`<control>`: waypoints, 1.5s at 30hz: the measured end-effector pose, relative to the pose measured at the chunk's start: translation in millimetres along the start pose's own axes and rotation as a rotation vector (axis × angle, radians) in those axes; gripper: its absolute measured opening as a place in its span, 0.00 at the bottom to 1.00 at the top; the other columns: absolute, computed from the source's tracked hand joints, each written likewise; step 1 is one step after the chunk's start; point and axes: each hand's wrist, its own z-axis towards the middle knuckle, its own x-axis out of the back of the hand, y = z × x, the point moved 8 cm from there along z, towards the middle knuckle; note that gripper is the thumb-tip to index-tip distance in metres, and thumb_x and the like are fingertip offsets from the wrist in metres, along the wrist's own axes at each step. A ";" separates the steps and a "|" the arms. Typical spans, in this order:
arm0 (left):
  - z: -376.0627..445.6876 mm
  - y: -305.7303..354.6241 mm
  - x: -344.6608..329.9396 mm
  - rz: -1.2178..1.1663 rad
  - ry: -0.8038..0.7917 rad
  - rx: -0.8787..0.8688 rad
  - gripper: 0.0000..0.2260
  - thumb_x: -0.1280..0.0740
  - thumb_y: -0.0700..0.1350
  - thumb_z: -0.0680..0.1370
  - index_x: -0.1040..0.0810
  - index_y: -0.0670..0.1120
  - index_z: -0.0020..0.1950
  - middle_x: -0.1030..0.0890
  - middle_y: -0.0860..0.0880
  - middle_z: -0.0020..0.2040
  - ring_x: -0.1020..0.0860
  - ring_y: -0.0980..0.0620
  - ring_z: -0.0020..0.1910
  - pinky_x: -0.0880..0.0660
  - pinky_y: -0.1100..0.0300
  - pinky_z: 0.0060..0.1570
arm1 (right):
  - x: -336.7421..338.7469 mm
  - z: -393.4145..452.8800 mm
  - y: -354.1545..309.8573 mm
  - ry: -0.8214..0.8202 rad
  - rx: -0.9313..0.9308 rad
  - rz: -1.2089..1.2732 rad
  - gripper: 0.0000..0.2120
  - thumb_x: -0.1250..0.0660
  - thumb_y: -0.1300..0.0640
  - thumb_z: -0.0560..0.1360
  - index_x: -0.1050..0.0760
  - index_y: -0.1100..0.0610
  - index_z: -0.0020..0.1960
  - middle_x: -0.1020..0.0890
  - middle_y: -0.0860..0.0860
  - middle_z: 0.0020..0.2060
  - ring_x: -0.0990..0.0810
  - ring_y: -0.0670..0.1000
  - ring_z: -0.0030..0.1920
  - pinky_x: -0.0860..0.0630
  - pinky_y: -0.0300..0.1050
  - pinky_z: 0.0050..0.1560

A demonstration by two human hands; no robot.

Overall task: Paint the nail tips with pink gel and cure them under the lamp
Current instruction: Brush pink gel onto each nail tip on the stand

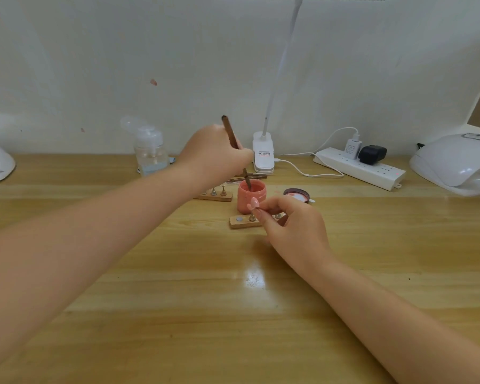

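The pink gel jar (251, 197) stands open at the middle of the wooden table (178, 286), its lid (296, 194) lying just beside it, and the left hand (216, 153) grips one brown brush (234, 146) whose tip is down inside the jar. The right hand (291, 223) pinches one pink nail tip (254, 203) on its small stand in front of the jar, above a wooden holder (244, 220); a second wooden holder (215, 194) lies behind the left wrist. Further out are one pump bottle (150, 151), one white clip lamp (263, 153) (its label is too blurred to read), one power strip (360, 169) with two plugs, and one white curing lamp (455, 164) at the right edge.
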 end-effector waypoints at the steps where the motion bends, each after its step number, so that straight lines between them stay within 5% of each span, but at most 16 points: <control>1: 3.6 -1.6 -7.4 0.013 -0.037 0.017 0.12 0.37 0.42 0.71 0.22 0.33 0.40 0.19 0.36 0.38 0.30 0.50 0.31 0.31 0.53 0.34 | 0.0 -0.2 -0.1 0.001 0.002 0.004 0.01 0.28 0.53 0.74 0.18 0.49 0.44 0.19 0.40 0.36 0.27 0.42 0.30 0.28 0.40 0.38; 7: 9.3 -17.6 -39.1 0.074 -0.201 0.155 0.10 0.37 0.45 0.75 0.21 0.44 0.36 0.25 0.58 0.20 0.32 0.59 0.20 0.36 0.65 0.25 | 0.8 -0.2 0.8 0.012 0.005 0.030 0.03 0.28 0.54 0.73 0.19 0.48 0.42 0.21 0.38 0.33 0.27 0.39 0.31 0.33 0.34 0.35; 12: 9.0 -31.9 -19.6 -0.164 -0.063 0.259 0.09 0.37 0.43 0.73 0.18 0.43 0.39 0.20 0.55 0.25 0.26 0.55 0.30 0.32 0.61 0.30 | 0.1 0.4 1.0 0.019 0.008 0.018 0.03 0.28 0.53 0.73 0.19 0.47 0.41 0.22 0.38 0.33 0.26 0.40 0.31 0.34 0.33 0.35; 16: -2.6 -61.2 0.3 -0.465 0.093 0.435 0.08 0.36 0.43 0.73 0.18 0.45 0.38 0.20 0.54 0.25 0.29 0.58 0.26 0.36 0.64 0.26 | -0.3 0.4 -1.0 0.015 0.020 0.011 0.02 0.28 0.53 0.74 0.19 0.49 0.42 0.21 0.39 0.34 0.26 0.39 0.31 0.32 0.34 0.36; 23: -28.5 -99.0 -3.3 -0.630 0.072 0.678 0.07 0.36 0.43 0.73 0.18 0.47 0.38 0.21 0.55 0.25 0.33 0.57 0.25 0.39 0.69 0.21 | 1.0 -0.6 -3.3 0.001 0.029 -0.002 0.02 0.28 0.53 0.74 0.18 0.51 0.44 0.19 0.41 0.37 0.26 0.38 0.32 0.32 0.33 0.36; 31: -30.0 -99.9 -11.9 -0.701 0.041 0.681 0.06 0.34 0.43 0.72 0.18 0.48 0.39 0.19 0.54 0.28 0.32 0.57 0.26 0.40 0.68 0.21 | 1.6 -0.1 -3.3 0.007 0.038 -0.010 0.02 0.28 0.54 0.74 0.18 0.51 0.44 0.18 0.42 0.39 0.26 0.41 0.32 0.29 0.37 0.38; 37: -40.7 -115.8 1.5 -0.808 0.218 0.624 0.07 0.34 0.41 0.74 0.18 0.44 0.40 0.20 0.52 0.27 0.31 0.56 0.25 0.35 0.67 0.21 | 0.6 0.2 -1.9 0.009 0.043 -0.013 0.03 0.29 0.53 0.74 0.18 0.51 0.44 0.18 0.42 0.38 0.26 0.39 0.33 0.34 0.32 0.36; 41: -54.3 -98.3 7.3 -0.975 0.209 0.397 0.06 0.35 0.40 0.80 0.19 0.42 0.47 0.16 0.47 0.34 0.21 0.55 0.30 0.23 0.64 0.30 | 0.7 0.1 -1.3 0.008 0.036 -0.010 0.02 0.29 0.53 0.74 0.18 0.50 0.44 0.19 0.40 0.37 0.26 0.37 0.33 0.35 0.30 0.35; 45: -81.5 -71.6 9.9 -0.868 0.117 0.090 0.07 0.33 0.41 0.79 0.15 0.49 0.47 0.15 0.46 0.41 0.17 0.51 0.40 0.20 0.61 0.41 | 1.6 -0.4 -1.0 0.011 0.029 -0.011 0.02 0.28 0.53 0.74 0.18 0.50 0.43 0.20 0.39 0.36 0.25 0.38 0.33 0.33 0.30 0.36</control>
